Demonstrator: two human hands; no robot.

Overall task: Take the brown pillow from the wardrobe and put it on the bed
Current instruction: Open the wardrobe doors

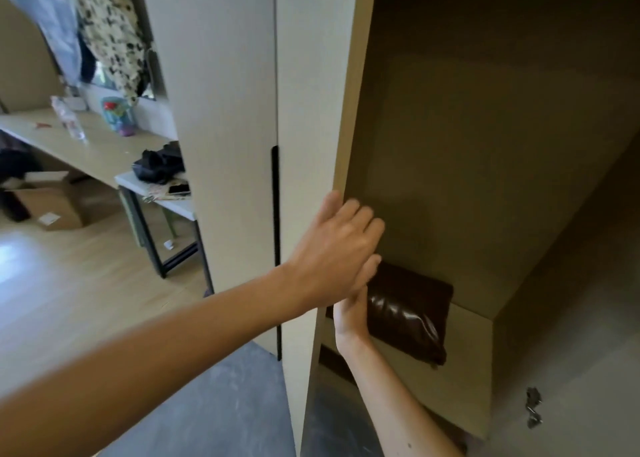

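my left hand (337, 248) is spread flat, fingers apart, against the edge of the wardrobe door (311, 110). my right hand (351, 312) reaches under it into the wardrobe (485, 144) and touches the left end of the brown pillow (412, 312); i cannot tell if it grips. the pillow lies on a pale shelf (464, 380) low inside. a desk (97, 151) stands off to the left.

A water bottle (71, 121) stands on the desk (93, 151) above a cardboard box (48, 202).
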